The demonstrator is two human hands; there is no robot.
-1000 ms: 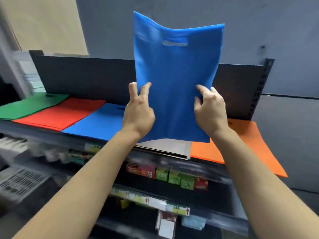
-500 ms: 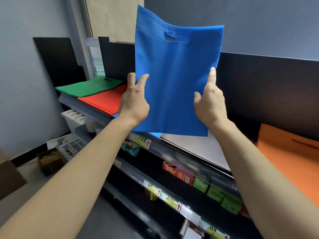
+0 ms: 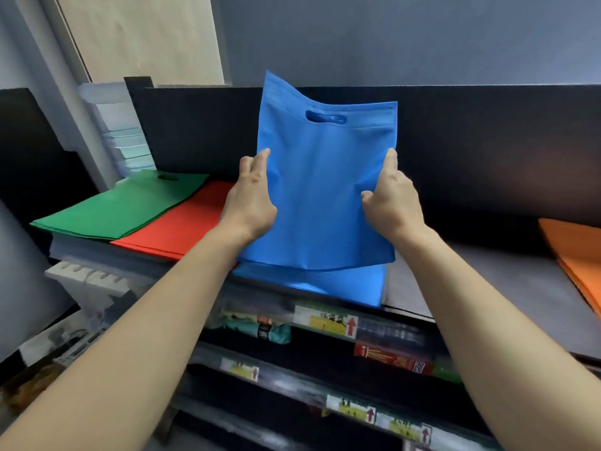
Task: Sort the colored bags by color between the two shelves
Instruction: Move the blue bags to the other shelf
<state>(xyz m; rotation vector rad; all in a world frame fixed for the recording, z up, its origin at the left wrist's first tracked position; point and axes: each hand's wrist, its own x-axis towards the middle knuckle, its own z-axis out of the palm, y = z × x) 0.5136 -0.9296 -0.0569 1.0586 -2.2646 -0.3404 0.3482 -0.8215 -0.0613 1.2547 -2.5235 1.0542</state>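
Note:
A blue bag [image 3: 322, 190] with a cut-out handle stands upright above the top shelf, held by both side edges. My left hand [image 3: 252, 198] pinches its left edge and my right hand [image 3: 388, 196] pinches its right edge. Its bottom edge hangs just over a flat blue bag pile [image 3: 312, 283] on the shelf. To the left of that pile lie a red bag pile [image 3: 182, 226] and, further left, a green bag pile [image 3: 123, 203]. An orange bag pile [image 3: 575, 255] lies at the far right of the same shelf.
A grey sheet [image 3: 487, 284] covers the shelf between the blue and orange piles. A black back panel [image 3: 487, 151] rises behind the bags. Lower shelves [image 3: 325, 362] with price labels hold small boxes. A white rack [image 3: 91, 281] stands at the left.
The blue bag has come down and forward over the blue pile, with both hands still on its edges. The view has shifted right along the shelf.

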